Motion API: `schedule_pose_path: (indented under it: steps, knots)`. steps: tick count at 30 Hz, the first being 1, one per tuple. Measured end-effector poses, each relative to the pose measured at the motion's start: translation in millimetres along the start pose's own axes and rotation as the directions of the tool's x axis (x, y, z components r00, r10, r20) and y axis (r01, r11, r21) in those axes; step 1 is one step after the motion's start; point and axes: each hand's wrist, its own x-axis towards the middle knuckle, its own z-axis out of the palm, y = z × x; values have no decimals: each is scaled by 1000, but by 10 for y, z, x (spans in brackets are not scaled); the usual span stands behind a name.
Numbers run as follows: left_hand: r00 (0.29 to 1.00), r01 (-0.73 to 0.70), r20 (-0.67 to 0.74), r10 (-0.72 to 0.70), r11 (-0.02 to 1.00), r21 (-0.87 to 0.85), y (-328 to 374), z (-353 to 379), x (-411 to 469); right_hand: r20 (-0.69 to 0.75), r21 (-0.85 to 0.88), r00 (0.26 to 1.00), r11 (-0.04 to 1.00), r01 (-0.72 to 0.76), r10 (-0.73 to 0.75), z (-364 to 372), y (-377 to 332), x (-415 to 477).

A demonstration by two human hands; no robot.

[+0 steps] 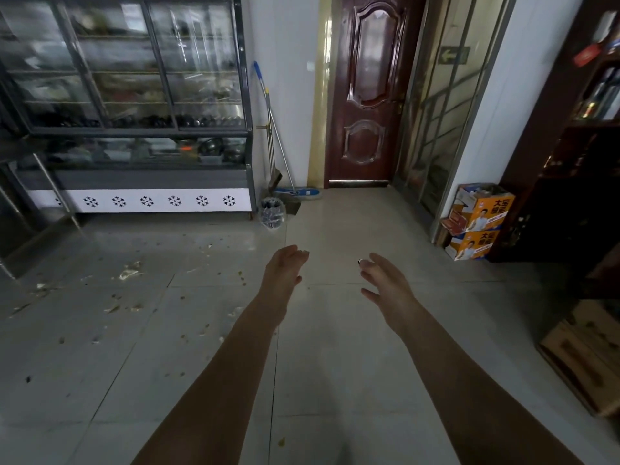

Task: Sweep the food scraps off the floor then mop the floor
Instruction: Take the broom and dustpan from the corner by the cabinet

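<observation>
Food scraps [129,272] lie scattered over the grey tiled floor [335,330], mostly on the left half. A flat mop [298,193] with a blue head and a long metal handle leans in the far corner against the white wall. Beside it stands a broom with a dustpan [273,162]. My left hand [285,268] and my right hand [385,280] are both stretched out in front of me over the floor, fingers relaxed, holding nothing, well short of the mop and broom.
A glass display fridge [134,105] fills the left wall. A small bin [272,213] stands by its corner. A dark red door [365,92] is straight ahead. Stacked orange cartons [476,223] and dark shelving [570,162] line the right side, with a wooden crate [583,357] nearer.
</observation>
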Motion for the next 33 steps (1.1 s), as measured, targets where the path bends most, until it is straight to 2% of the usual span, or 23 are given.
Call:
schedule_pose_path:
  steps: [13,20,26,33]
  knots:
    - [999,-12,41,11,999,33,211,713,2009,-10,-46,1000,999,22,-23,-22,-501,1999]
    - [1000,-13,-3,13,1000,-1,121,1342,3053,29,-64,999,998,19,-17,-296,-672,3252]
    - [997,-36,-73,41,997,67,230,2074,4082,80,-64,997,998,8,-2,-690,-1019,4510]
    - [991,-32,-127,38,998,53,278,2524,4970,144,-39,989,999,-21,26,-865,-1178,5555]
